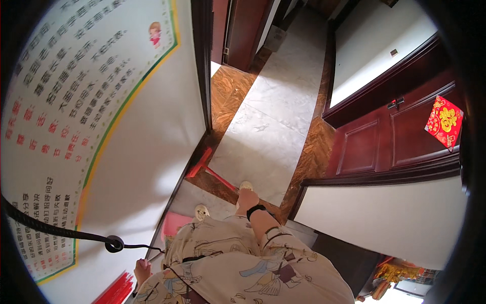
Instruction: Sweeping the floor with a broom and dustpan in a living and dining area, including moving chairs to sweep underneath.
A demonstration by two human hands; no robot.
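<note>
My right hand (247, 199), with a black band on the wrist, is out in front of my body and closed round a thin red handle. The handle slants away to the left, down to a red crosswise head on the floor by the wall; it looks like a red broom (217, 177). At the lower left my left hand (143, 270) is closed beside my clothes, and what it grips, if anything, is hidden. Just left of it is a bundle of red strands (115, 289), like bristles. A pink object (175, 224) sits low by the wall, partly covered by my clothes.
A grey marble-look floor strip (273, 111) with brown borders runs ahead. A white wall with a printed poster (55, 101) rises at left. Right stands a dark red door (385, 137) with a red hanging ornament (445, 122). A black cord (66, 232) crosses the lower left.
</note>
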